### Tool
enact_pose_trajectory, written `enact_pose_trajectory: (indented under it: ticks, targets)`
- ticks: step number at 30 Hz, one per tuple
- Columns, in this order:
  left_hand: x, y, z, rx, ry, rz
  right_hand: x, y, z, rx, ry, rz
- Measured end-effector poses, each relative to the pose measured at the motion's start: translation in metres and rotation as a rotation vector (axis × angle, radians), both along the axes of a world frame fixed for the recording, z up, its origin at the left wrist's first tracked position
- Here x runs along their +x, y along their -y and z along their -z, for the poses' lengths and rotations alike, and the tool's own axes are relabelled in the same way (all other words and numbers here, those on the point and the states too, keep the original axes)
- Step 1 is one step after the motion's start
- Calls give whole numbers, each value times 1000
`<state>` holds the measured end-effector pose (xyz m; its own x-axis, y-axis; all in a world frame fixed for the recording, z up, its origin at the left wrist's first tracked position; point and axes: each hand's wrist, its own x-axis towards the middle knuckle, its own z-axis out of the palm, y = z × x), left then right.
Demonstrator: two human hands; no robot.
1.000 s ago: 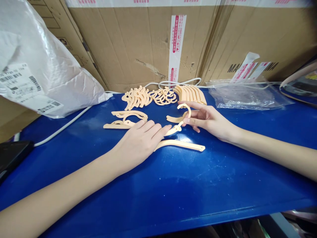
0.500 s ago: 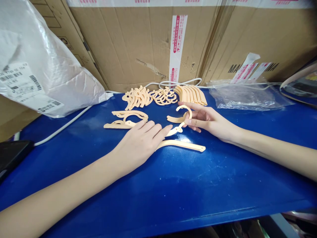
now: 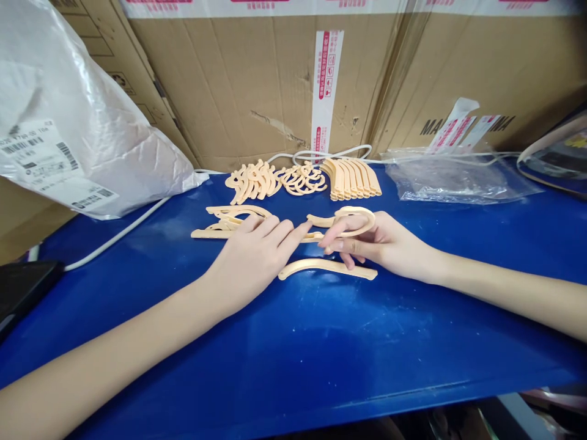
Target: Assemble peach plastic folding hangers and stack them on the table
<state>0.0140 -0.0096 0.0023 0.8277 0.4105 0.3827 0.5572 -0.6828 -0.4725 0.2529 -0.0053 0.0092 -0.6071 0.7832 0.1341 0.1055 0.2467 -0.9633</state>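
A cream plastic hanger hook [image 3: 365, 215] curves over the fingers of my right hand [image 3: 385, 244], which pinches near its lower end. That end meets a small hanger centre piece [image 3: 313, 237], and my left hand [image 3: 252, 260] is closed on the piece's other side. My left fingers hide much of it. Just in front lies a loose curved hanger arm [image 3: 321, 264], apart from the held parts. Another curved arm [image 3: 321, 221] shows behind the held piece. Left of my left hand rests a folded hanger [image 3: 213, 233], partly covered by my fingers.
At the back stand piles of wavy centre pieces [image 3: 254, 182], hooks [image 3: 304, 180] and stacked hanger arms [image 3: 353, 180]. A clear plastic bag [image 3: 458, 177] lies right of them. Cardboard boxes [image 3: 257, 79] wall the blue table [image 3: 293, 354]; a white parcel [image 3: 101, 128] and dark device [image 3: 27, 287] are left.
The hook has swung from upright to lying over to the right. My right hand has moved lower and a little left, its fingers now inside the hook's curve. My left hand shifted slightly left.
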Motion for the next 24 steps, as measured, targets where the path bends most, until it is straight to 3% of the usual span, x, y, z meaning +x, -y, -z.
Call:
enact_pose_trajectory:
  ticks: [3, 9, 12, 16, 18, 21, 24]
  targets:
    - [1, 3, -3, -39, 21, 12, 1, 1, -4, 0, -9, 5]
    - [1, 13, -12, -292, 145, -22, 4, -3, -4, 41, -10, 125]
    - [-1, 16, -19, -608, 370, -57, 4, 0, -5, 246, 178, 145]
    - [-2, 16, -25, -1237, 813, -61, 2, 9, -2, 720, 542, 67]
    - [-2, 14, -27, -1500, 971, -79, 0, 12, 1, 879, 661, 32]
    - [0, 12, -31, -1694, 1096, -144, -1, 12, 5, 1015, 731, 32]
    - [1, 11, -32, -1734, 1138, -205, -1, 10, 8, 1041, 711, 38]
